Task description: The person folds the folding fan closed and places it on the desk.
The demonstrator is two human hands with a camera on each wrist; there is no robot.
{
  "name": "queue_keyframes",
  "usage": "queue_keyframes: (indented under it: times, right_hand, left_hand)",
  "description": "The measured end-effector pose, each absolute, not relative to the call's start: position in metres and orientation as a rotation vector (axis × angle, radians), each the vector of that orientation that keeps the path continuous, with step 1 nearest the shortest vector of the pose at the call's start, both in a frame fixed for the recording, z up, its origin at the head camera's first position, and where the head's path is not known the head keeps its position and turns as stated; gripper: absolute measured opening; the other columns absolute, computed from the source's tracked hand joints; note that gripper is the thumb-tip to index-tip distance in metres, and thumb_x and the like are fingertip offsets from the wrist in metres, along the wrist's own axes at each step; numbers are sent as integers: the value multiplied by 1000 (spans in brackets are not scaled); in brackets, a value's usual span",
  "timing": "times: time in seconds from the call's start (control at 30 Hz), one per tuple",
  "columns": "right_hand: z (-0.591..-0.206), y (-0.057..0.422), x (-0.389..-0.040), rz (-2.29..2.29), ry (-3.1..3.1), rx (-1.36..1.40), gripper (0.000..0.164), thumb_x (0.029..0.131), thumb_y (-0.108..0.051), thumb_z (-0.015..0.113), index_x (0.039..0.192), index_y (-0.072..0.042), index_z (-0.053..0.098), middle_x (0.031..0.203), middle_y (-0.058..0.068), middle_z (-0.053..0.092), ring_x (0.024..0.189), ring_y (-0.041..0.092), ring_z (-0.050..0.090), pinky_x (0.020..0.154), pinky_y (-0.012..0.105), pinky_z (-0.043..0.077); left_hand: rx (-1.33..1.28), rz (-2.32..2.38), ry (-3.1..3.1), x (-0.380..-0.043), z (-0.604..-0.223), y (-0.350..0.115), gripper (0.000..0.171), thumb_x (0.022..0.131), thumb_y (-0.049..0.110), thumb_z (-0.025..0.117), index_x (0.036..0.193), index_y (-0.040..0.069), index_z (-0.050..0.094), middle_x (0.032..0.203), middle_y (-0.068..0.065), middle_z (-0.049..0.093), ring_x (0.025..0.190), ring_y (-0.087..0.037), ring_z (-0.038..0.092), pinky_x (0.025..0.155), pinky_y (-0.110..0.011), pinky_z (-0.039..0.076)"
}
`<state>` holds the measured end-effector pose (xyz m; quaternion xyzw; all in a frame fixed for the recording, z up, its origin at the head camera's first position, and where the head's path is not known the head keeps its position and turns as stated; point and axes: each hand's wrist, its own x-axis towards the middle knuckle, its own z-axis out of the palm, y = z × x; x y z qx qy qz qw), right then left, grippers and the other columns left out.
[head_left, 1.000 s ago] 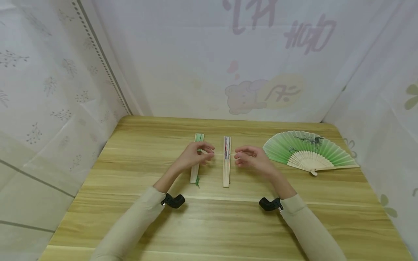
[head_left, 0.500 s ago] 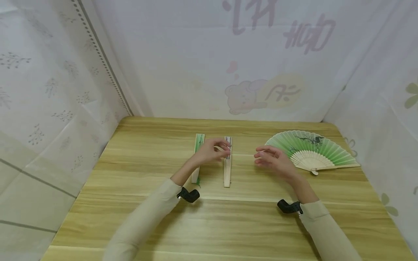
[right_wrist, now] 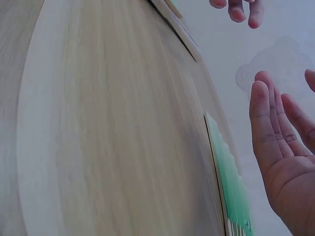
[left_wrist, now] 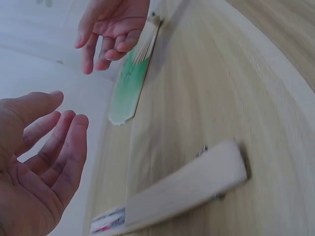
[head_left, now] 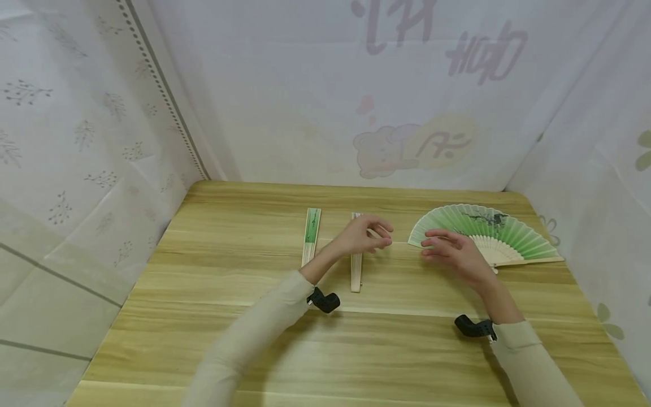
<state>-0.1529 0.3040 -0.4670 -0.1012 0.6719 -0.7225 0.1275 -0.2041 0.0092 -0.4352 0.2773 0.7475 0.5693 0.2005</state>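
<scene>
My left hand (head_left: 360, 235) hovers above the middle folded fan (head_left: 356, 273), its fingers loosely bent with nothing between them. That fan is pale wood with a strip of printed cloth, and the hand covers part of its upper half in the head view. My right hand (head_left: 460, 257) hangs over the left part of a spread green fan (head_left: 526, 237), which has a dark branch pattern and pale ribs. In the right wrist view the right hand's fingers (right_wrist: 268, 118) are extended and hold nothing. A second folded fan (head_left: 312, 232), green at the top, lies to the left, partly behind my left forearm.
The wooden table (head_left: 244, 237) carries all the fans. A white printed curtain (head_left: 285, 102) rises along its back edge, with more curtain at both sides. A black wrist mount (head_left: 325, 301) sits on my left wrist, and another mount (head_left: 473, 327) on the right.
Both hands have moved to the right, the left from over the left folded fan to above the middle one, the right to over the spread fan. The fans stay where they were.
</scene>
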Motion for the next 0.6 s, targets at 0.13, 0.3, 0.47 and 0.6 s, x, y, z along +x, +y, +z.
queue_keyframes:
  times: [0.13,0.3,0.47,0.6]
  right_hand:
    - [-465,313,-150,-2090,1964,-304,40,106,-10,56,137,15,48,125,35,57,108,40,66,93,51,51]
    - [-462,324,-145,-2090,1966,-303,35,107,-8,55,134,13,52,122,32,60,106,36,68,93,50,51]
    - [-463,336,-137,-2078,2006,-288,37,107,-7,54,134,18,48,120,33,62,105,38,68,91,49,52]
    - [-463,350,-131,-2078,2012,-343,37,107,-2,51,133,23,44,118,32,64,104,39,68,90,50,52]
  left_hand:
    - [780,1591,2074,-203,-439,21,29,95,2,71,122,-7,64,100,-11,71,91,-44,70,72,-54,59]
    - [799,1574,2083,-201,-440,33,29,95,3,72,121,-6,65,98,-10,72,89,-40,71,71,-51,60]
    - [807,1524,2104,-199,-441,47,31,94,6,74,122,-4,66,99,-8,72,86,-38,71,70,-45,60]
    - [793,1479,2118,-198,-442,56,33,95,7,74,124,-5,65,101,-8,72,85,-33,72,69,-40,61]
